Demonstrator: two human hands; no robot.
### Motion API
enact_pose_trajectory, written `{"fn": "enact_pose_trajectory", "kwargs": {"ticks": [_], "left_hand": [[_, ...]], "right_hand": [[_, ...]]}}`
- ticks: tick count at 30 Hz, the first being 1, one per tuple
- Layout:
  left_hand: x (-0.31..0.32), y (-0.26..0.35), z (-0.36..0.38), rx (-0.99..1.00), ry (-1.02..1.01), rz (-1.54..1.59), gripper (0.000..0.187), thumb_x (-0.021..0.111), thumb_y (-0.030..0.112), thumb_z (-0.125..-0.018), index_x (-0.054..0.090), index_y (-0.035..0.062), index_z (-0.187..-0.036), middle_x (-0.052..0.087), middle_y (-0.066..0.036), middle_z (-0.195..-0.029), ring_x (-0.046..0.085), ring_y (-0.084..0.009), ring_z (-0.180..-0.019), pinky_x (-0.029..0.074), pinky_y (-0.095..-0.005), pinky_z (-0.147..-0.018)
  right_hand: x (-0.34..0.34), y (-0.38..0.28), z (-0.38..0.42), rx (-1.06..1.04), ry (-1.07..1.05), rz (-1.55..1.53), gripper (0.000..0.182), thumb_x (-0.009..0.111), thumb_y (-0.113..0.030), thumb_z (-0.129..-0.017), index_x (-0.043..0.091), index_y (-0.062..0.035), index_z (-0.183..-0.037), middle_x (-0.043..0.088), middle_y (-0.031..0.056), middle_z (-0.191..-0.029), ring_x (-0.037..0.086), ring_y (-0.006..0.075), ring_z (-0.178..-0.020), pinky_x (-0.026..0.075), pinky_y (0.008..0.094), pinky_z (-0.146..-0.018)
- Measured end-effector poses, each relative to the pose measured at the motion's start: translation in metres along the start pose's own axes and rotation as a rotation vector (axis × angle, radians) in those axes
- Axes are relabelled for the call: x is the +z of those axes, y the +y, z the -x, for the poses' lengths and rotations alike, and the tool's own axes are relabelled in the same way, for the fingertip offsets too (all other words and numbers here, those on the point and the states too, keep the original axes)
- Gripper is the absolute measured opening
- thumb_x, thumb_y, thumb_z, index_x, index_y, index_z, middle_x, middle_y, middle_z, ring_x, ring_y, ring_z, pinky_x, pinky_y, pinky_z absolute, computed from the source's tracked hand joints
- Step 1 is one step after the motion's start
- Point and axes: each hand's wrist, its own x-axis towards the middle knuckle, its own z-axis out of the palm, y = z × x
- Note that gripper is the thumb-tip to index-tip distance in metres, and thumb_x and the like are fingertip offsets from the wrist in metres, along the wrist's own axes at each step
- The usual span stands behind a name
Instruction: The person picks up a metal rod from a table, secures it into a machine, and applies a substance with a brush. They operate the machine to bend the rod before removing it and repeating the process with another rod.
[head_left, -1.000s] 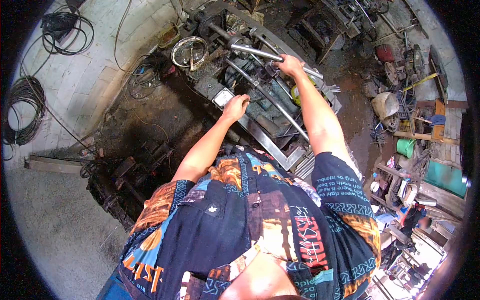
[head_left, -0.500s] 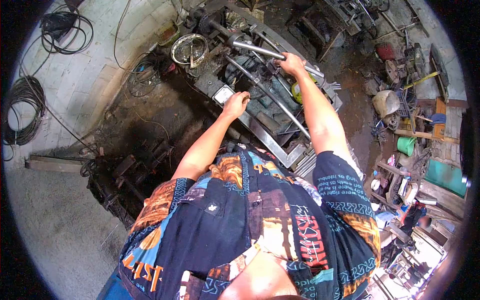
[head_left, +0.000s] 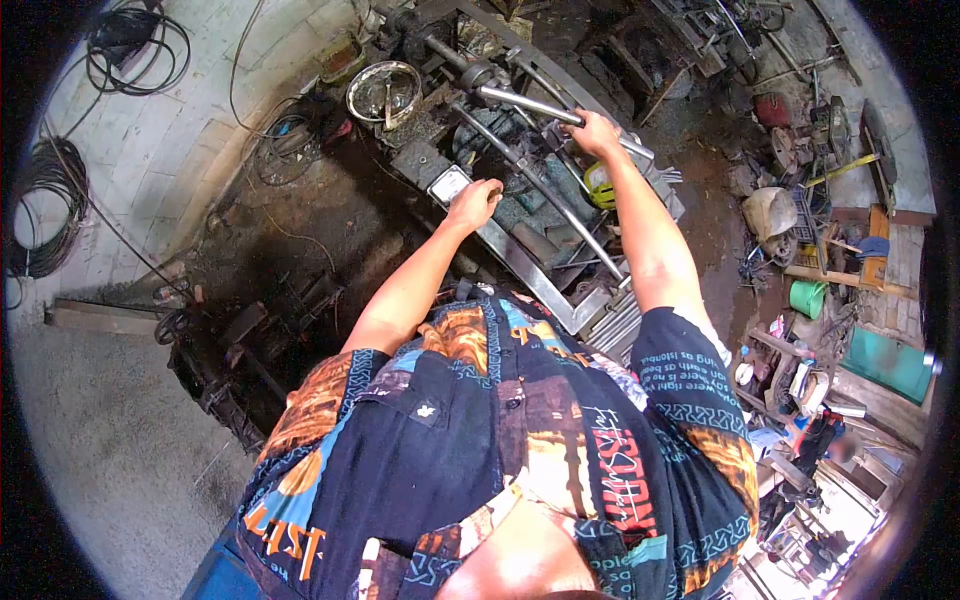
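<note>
The person stood over a grimy machine (head_left: 520,200) in the upper middle of the frame, both arms stretched out toward it. The right hand (head_left: 597,133) was closed around a shiny steel lever (head_left: 525,103) that ran from a round hub at the top of the machine toward the right, fingers wrapped over the bar near its outer end. The left hand (head_left: 473,203) sat lower and more to the left, curled shut on something at the machine's near edge, just beside a small white plate (head_left: 448,184); what it gripped was too small to make out. A second long steel bar (head_left: 540,195) slanted down between the two forearms. Above and left of the machine lay a round metal ring (head_left: 384,92), and black cables (head_left: 50,210) were coiled on the pale floor at the far left. A green bucket (head_left: 808,297) stood among the clutter at the right.
</note>
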Motion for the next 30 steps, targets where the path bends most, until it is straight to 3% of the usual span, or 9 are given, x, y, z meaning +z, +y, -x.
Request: {"fn": "enact_pose_trajectory", "kwargs": {"ticks": [4, 7, 10, 13, 15, 20, 26, 29, 30], "left_hand": [[-0.011, 0.005, -0.005, 0.000, -0.049, -0.021, 0.021, 0.067, 0.024, -0.085, 0.065, 0.0073, -0.097, 0.068, -0.016, -0.083, 0.066, -0.0351, -0.080, 0.051, -0.0442, -0.070], [-0.018, 0.012, -0.007, -0.086, -0.094, -0.074, 0.022, 0.067, 0.026, -0.084, 0.066, 0.0088, -0.097, 0.068, -0.017, -0.087, 0.065, -0.0373, -0.085, 0.052, -0.0454, -0.074], [-0.025, 0.013, 0.006, -0.028, -0.038, -0.078, 0.020, 0.066, 0.025, -0.085, 0.066, 0.0086, -0.096, 0.068, -0.018, -0.086, 0.065, -0.0380, -0.081, 0.052, -0.0456, -0.072], [-0.032, 0.003, 0.024, 0.047, -0.006, -0.059, 0.024, 0.067, 0.024, -0.086, 0.066, 0.0039, -0.100, 0.068, -0.018, -0.084, 0.066, -0.0342, -0.073, 0.051, -0.0415, -0.067], [-0.033, -0.006, 0.038, 0.097, 0.090, 0.109, 0.026, 0.068, 0.023, -0.086, 0.067, 0.0026, -0.102, 0.068, -0.018, -0.089, 0.066, -0.0334, -0.074, 0.051, -0.0403, -0.068], [-0.031, -0.023, 0.066, 0.138, 0.208, 0.082, 0.025, 0.068, 0.017, -0.085, 0.067, 0.0021, -0.105, 0.069, -0.015, -0.103, 0.068, -0.0307, -0.093, 0.053, -0.0359, -0.079], [-0.024, -0.030, 0.081, 0.158, 0.304, 0.126, 0.026, 0.071, 0.008, -0.082, 0.067, 0.0027, -0.107, 0.069, -0.014, -0.105, 0.068, -0.0262, -0.096, 0.054, -0.0343, -0.082], [-0.021, -0.035, 0.084, 0.142, 0.315, 0.154, 0.027, 0.070, 0.009, -0.082, 0.067, 0.0038, -0.109, 0.069, -0.013, -0.105, 0.068, -0.0263, -0.096, 0.054, -0.0341, -0.083], [-0.022, -0.035, 0.084, 0.140, 0.318, 0.153, 0.027, 0.070, 0.009, -0.082, 0.067, 0.0038, -0.109, 0.069, -0.013, -0.105, 0.068, -0.0263, -0.096, 0.054, -0.0341, -0.083]], "right_hand": [[-0.003, 0.000, 0.002, -0.014, -0.008, 0.005, 0.055, 0.067, -0.049, -0.080, 0.060, -0.0224, -0.127, 0.061, 0.0111, -0.127, 0.051, 0.0327, -0.124, 0.026, 0.0640, -0.107], [0.000, 0.000, 0.000, -0.013, 0.008, 0.001, 0.055, 0.068, -0.049, -0.079, 0.061, -0.0228, -0.126, 0.061, 0.0112, -0.127, 0.051, 0.0327, -0.124, 0.026, 0.0640, -0.107], [0.004, 0.002, -0.002, -0.026, 0.057, 0.017, 0.044, 0.066, -0.049, -0.079, 0.065, -0.0262, -0.117, 0.065, 0.0099, -0.118, 0.055, 0.0340, -0.119, 0.030, 0.0641, -0.101], [0.004, -0.001, 0.000, -0.031, 0.062, 0.004, 0.044, 0.066, -0.049, -0.079, 0.065, -0.0264, -0.117, 0.065, 0.0102, -0.118, 0.055, 0.0342, -0.118, 0.030, 0.0646, -0.102], [0.001, -0.003, 0.001, -0.024, 0.029, -0.006, 0.047, 0.066, -0.049, -0.079, 0.064, -0.0261, -0.119, 0.064, 0.0102, -0.119, 0.055, 0.0343, -0.119, 0.028, 0.0658, -0.103], [0.006, -0.001, -0.003, -0.032, 0.041, -0.007, 0.051, 0.066, -0.050, -0.078, 0.063, -0.0248, -0.122, 0.064, 0.0107, -0.121, 0.054, 0.0337, -0.120, 0.023, 0.0679, -0.106], [0.005, 0.000, -0.005, -0.031, 0.049, 0.015, 0.047, 0.064, -0.050, -0.080, 0.064, -0.0249, -0.120, 0.066, 0.0102, -0.115, 0.056, 0.0325, -0.117, 0.027, 0.0653, -0.103], [0.003, -0.001, -0.007, -0.004, -0.007, 0.007, 0.054, 0.067, -0.050, -0.078, 0.061, -0.0261, -0.126, 0.062, 0.0103, -0.125, 0.052, 0.0321, -0.123, 0.022, 0.0654, -0.108], [0.005, -0.001, -0.008, -0.023, 0.029, 0.022, 0.050, 0.066, -0.051, -0.079, 0.063, -0.0257, -0.122, 0.064, 0.0097, -0.120, 0.054, 0.0322, -0.120, 0.026, 0.0648, -0.104]]}}
